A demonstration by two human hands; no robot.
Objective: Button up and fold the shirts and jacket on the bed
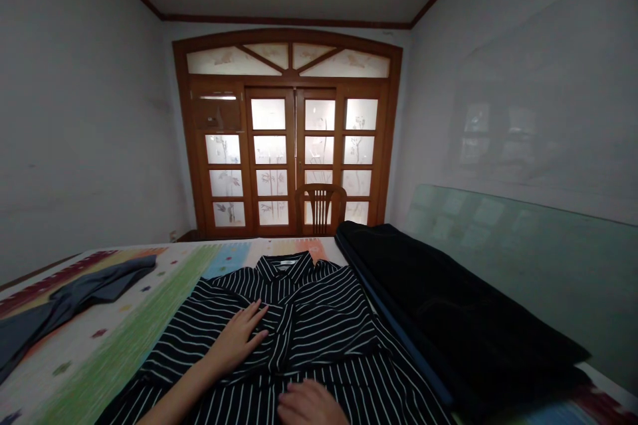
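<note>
Resting the left hand (243, 333) flat on a black collared shirt with thin white stripes (333, 309), with fingers spread over the fabric and no grip closed on it. Holding the right hand (312, 404) low over the near middle of the same shirt, with fingers bent, blurred and partly cut off by the lower edge; cannot tell from this view about any pinch on the cloth. Seeing the shirt laid out in the near middle of a multicoloured patterned cover with green, white, blue, orange and maroon areas (119, 345), with its pointed collar (286, 267) toward the far side and a sleeve (326, 325) folded across the front from the right. Finding just to the right, along the shirt's side, a long pile of folded black cloth (448, 305) with a blue layer (409, 345) showing along its left edge. Spotting on the left, well apart from the shirt, a crumpled dark grey garment (90, 292). Noting farther right a pale green smooth panel (498, 246) against a white wall (528, 53). Seeing at the far side a brown wooden chair with a slatted back (321, 191), before brown wooden doors with frosted panes (294, 139) under an arched top.
</note>
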